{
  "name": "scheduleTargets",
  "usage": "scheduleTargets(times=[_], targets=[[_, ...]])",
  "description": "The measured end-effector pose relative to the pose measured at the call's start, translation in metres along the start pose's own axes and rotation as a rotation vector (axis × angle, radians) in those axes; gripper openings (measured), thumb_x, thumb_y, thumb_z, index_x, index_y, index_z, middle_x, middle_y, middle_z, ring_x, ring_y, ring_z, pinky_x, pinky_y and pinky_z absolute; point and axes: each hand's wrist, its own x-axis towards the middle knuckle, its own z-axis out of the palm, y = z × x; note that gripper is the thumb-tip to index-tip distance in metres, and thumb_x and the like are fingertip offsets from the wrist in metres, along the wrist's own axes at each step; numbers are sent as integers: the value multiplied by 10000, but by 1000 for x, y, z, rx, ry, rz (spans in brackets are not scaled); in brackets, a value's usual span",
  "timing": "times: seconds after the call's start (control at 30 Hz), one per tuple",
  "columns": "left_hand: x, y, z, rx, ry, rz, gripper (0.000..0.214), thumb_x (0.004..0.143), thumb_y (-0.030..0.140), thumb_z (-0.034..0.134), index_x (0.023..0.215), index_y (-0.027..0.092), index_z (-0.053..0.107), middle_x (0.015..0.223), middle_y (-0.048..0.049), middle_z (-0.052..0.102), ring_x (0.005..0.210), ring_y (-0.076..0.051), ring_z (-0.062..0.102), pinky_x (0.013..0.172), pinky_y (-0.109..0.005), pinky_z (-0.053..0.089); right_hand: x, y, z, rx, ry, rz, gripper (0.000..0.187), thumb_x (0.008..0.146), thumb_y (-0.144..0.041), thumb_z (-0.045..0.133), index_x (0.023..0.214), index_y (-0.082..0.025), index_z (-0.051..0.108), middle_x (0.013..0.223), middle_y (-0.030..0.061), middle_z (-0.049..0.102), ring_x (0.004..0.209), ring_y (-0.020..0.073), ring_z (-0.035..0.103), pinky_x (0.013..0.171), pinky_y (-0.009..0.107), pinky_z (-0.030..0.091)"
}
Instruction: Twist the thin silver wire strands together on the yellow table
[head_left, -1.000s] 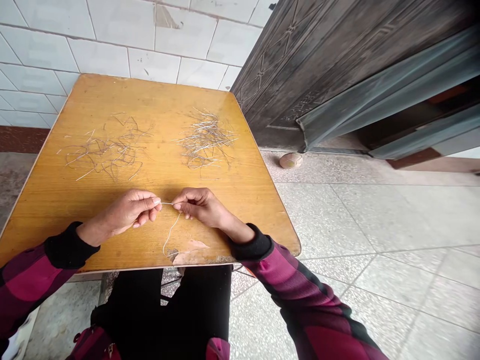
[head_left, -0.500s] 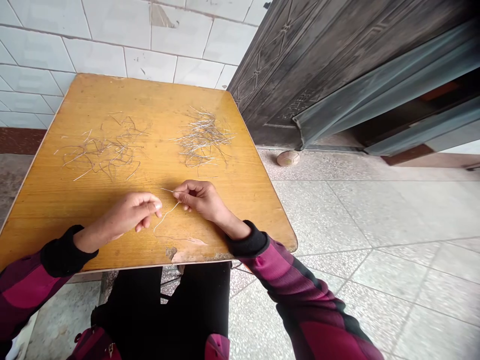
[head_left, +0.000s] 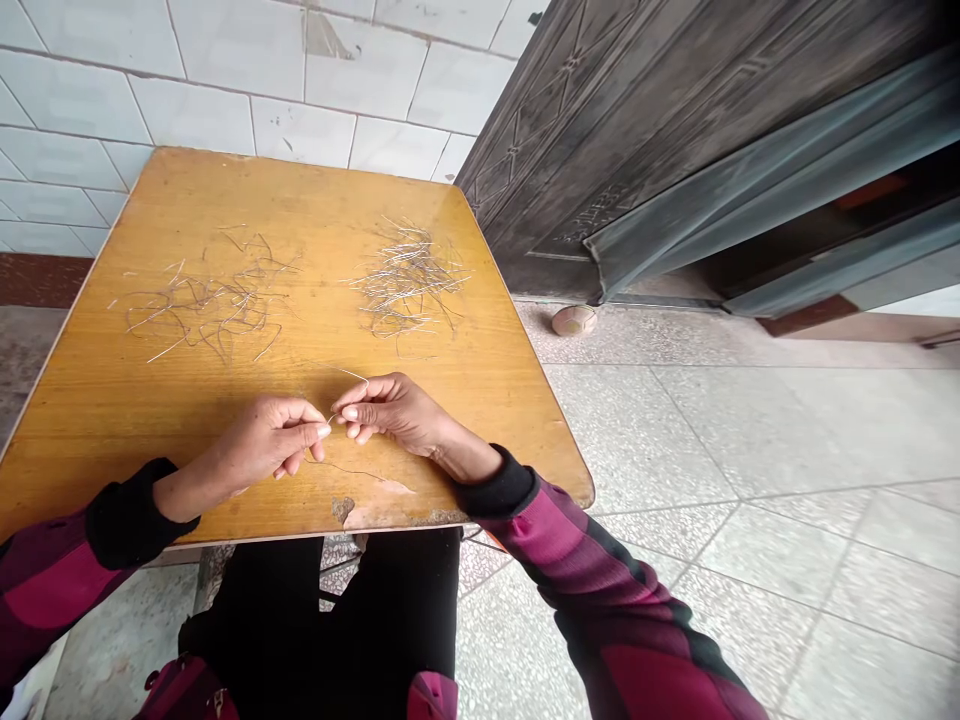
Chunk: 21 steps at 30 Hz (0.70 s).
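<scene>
Near the front edge of the wooden table, a thin wire (head_left: 331, 419) runs between my two hands. My left hand (head_left: 274, 437) pinches it between thumb and forefinger. My right hand (head_left: 390, 412) grips the same wire a short way along, its fingertips almost touching the left ones. One bent end sticks up above my right fingers, and a long thin stretch trails on the tabletop below my hands. Farther back lie a loose pile of dull, bent wires (head_left: 217, 305) on the left and a denser pile of shinier wires (head_left: 411, 275) on the right.
The yellow-brown table (head_left: 300, 190) has a chipped front edge and stands against a white tiled wall (head_left: 210, 110). To the right are a dark carved door (head_left: 555, 150), a grey curtain (head_left: 690, 210) and a rounded stone-like object (head_left: 574, 319) on the tiled floor (head_left: 637, 440).
My left hand has moved right and closed on the wire. My right hand has shifted slightly down and left, bringing the fingertips together. The piles look the same.
</scene>
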Motion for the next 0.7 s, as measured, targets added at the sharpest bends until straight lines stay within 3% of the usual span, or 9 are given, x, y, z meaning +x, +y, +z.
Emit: scheduleTargets(times=[0.37, 0.6, 0.7], targets=[[0, -5, 2, -141, -92, -31, 269, 837, 350, 540, 669, 142, 568, 540, 16, 553, 389, -57, 442, 373, -181, 337, -1, 1, 4, -66, -76, -93, 220, 700, -327, 819, 788, -145, 733, 631, -23, 678, 502, 46, 600, 445, 131, 504], [1, 1, 0, -326, -287, -115, 295, 844, 341, 562, 628, 143, 531, 560, 25, 530, 371, -23, 353, 361, -170, 258, -2, 1, 5, -111, -158, -154, 193, 700, -294, 817, 790, -147, 731, 643, -23, 675, 512, 54, 600, 461, 151, 494], [2, 1, 0, -328, -265, -113, 282, 837, 358, 576, 659, 140, 555, 570, 22, 531, 393, -30, 368, 366, -171, 257, -2, 0, 5, -128, -112, -179, 184, 717, -293, 803, 790, -147, 719, 640, -27, 664, 499, 49, 585, 454, 151, 476]])
